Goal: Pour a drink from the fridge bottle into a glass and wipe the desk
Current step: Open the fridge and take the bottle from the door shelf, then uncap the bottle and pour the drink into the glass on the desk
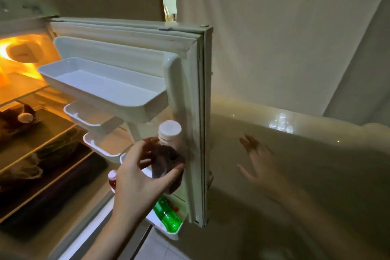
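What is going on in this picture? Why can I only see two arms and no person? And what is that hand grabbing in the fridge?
The camera sits on the person's head and looks forward and down, so you see only their arms, just as you see your own. There is no machine here, only two bare hands.

The fridge door stands open, with the lit inside on the left. The left hand curls round a dark bottle with a white cap, over the door shelves. Lower in the door lies a green bottle, and a small red bottle with a pale cap peeks out beside the hand. The top door shelf looks empty.

The right hand is a bit blurry, held out beyond the door's edge with fingers spread, holding nothing. Behind it runs a pale counter.
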